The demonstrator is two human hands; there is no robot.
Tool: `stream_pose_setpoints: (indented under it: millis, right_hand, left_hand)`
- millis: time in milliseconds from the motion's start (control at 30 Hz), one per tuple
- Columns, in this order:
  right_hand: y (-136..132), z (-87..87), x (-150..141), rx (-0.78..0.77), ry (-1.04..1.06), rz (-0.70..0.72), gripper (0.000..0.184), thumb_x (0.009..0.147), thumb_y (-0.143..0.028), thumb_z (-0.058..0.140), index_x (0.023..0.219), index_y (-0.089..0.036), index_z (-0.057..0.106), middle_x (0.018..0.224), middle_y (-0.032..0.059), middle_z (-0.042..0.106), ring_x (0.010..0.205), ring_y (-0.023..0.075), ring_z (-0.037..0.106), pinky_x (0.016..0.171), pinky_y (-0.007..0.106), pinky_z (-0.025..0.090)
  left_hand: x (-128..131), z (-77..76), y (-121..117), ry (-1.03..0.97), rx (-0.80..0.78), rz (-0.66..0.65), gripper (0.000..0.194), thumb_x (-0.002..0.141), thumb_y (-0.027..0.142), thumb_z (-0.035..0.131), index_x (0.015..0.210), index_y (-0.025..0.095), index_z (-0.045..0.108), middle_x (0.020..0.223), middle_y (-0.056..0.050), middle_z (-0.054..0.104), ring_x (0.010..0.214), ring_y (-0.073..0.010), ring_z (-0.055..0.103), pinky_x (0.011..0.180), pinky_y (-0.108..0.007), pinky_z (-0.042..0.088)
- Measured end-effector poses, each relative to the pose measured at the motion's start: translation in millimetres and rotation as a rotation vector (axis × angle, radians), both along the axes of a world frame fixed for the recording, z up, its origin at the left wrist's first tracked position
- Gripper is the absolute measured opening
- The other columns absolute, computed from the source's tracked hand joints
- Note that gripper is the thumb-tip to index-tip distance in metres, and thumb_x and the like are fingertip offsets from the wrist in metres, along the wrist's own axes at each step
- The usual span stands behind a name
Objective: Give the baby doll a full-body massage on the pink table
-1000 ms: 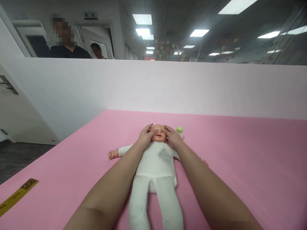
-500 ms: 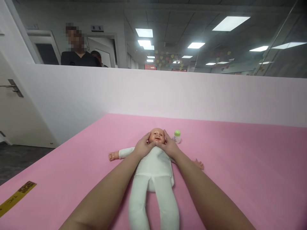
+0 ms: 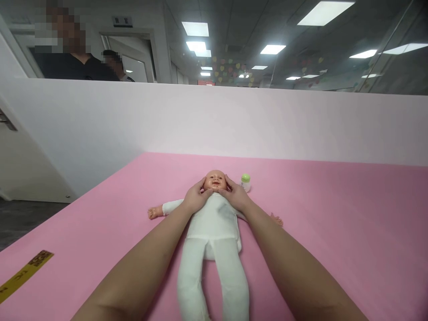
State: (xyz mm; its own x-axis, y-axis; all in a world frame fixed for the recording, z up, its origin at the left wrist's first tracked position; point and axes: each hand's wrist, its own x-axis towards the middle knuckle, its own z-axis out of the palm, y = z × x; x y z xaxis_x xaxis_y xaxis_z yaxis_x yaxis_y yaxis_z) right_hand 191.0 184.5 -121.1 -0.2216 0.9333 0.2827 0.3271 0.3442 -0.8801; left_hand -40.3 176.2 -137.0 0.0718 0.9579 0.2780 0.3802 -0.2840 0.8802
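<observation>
head view: a plastic-headed baby doll in a white cloth bodysuit lies face up on the pink padded table top, head away from the wearer, legs toward the wearer, arms spread to either side. the left hand is cupped against the doll's left-of-frame cheek and jaw, fingers curled round the side of the head, thumb on the chin area. the right hand mirrors it on the other cheek. both hands are partly closed in a light cradling hold on the head, not clenched; whether the thumbs press or merely rest cannot be told at this size.

a small clear bottle with a green cap stands just beyond the doll's head, to the right of it, apart from the right hand. a yellow printed tape strip lies well to the left of the doll, near the table edge. a white partition wall rises behind the doll; two people stand beyond it, far left.

judgement: the step in hand appears to be a stroke over the doll's face, now at the cheeks. a further move would call for even, light pressure from both thumbs.
</observation>
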Motion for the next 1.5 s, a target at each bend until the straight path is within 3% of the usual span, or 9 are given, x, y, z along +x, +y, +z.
stream_pose_setpoints:
  millis: [267, 433, 700, 933, 1167, 1333, 1500]
  right_hand:
    - [4, -0.1, 5, -0.011, -0.035, 0.009, 0.075, 0.095, -0.059, 0.065, 0.161, -0.032, 0.041, 0.163, 0.0015, 0.046, 0.151, 0.0279, 0.045, 0.128, 0.050, 0.030]
    - [1, 4.7, 2, -0.018, 0.012, -0.016, 0.065, 0.097, -0.061, 0.062, 0.155, -0.032, 0.052, 0.156, 0.0008, 0.055, 0.149, 0.0280, 0.047, 0.128, 0.049, 0.032]
    - [-17, 7.9, -15, 0.030, -0.006, -0.100, 0.091, 0.081, -0.057, 0.084, 0.159, -0.032, 0.046, 0.149, 0.0067, 0.062, 0.135, 0.0317, 0.061, 0.116, 0.049, 0.048]
    - [-11, 3.8, -15, 0.017, 0.015, -0.146, 0.080, 0.083, -0.054, 0.082, 0.154, -0.032, 0.054, 0.144, 0.0061, 0.066, 0.131, 0.0302, 0.063, 0.115, 0.049, 0.049]
    - [-3, 3.1, -6, -0.018, 0.164, -0.007, 0.065, 0.090, -0.051, 0.074, 0.149, -0.028, 0.059, 0.152, 0.0032, 0.059, 0.140, 0.0268, 0.057, 0.122, 0.045, 0.042]
    - [1, 2.6, -5, -0.045, 0.200, -0.007, 0.059, 0.092, -0.057, 0.069, 0.142, -0.027, 0.065, 0.147, 0.0047, 0.064, 0.137, 0.0278, 0.059, 0.120, 0.048, 0.043]
    - [-5, 3.2, -10, 0.008, 0.063, -0.092, 0.072, 0.084, -0.057, 0.078, 0.146, -0.027, 0.059, 0.145, 0.0073, 0.065, 0.130, 0.0271, 0.063, 0.114, 0.046, 0.049]
  left_hand:
    - [-7, -8.9, 11, -0.026, 0.039, -0.012, 0.067, 0.102, 0.051, 0.055, 0.161, 0.019, 0.044, 0.161, -0.008, 0.048, 0.150, -0.0269, 0.046, 0.126, -0.041, 0.033]
    - [-7, -11.0, 13, -0.024, 0.035, 0.005, 0.064, 0.105, 0.055, 0.049, 0.159, 0.021, 0.047, 0.163, -0.007, 0.046, 0.152, -0.0264, 0.041, 0.127, -0.041, 0.030]
    - [2, 3.3, -3, 0.113, 0.009, 0.073, 0.094, 0.089, 0.070, 0.067, 0.164, 0.021, 0.039, 0.155, -0.015, 0.055, 0.130, -0.0324, 0.064, 0.111, -0.042, 0.046]
    - [1, 1.9, -3, 0.111, 0.018, 0.073, 0.086, 0.093, 0.066, 0.064, 0.163, 0.021, 0.040, 0.157, -0.015, 0.053, 0.133, -0.0330, 0.061, 0.112, -0.043, 0.046]
    - [-2, -2.6, 3, 0.027, 0.001, 0.051, 0.075, 0.100, 0.056, 0.059, 0.163, 0.022, 0.040, 0.162, -0.009, 0.048, 0.148, -0.0288, 0.047, 0.124, -0.041, 0.034]
    - [-3, -6.9, 7, -0.015, 0.009, 0.026, 0.071, 0.103, 0.058, 0.051, 0.163, 0.021, 0.040, 0.166, -0.007, 0.042, 0.154, -0.0251, 0.039, 0.128, -0.037, 0.027]
    - [-2, -3.5, 2, 0.000, 0.012, 0.041, 0.077, 0.100, 0.064, 0.054, 0.163, 0.021, 0.041, 0.163, -0.008, 0.045, 0.151, -0.0287, 0.043, 0.126, -0.040, 0.031]
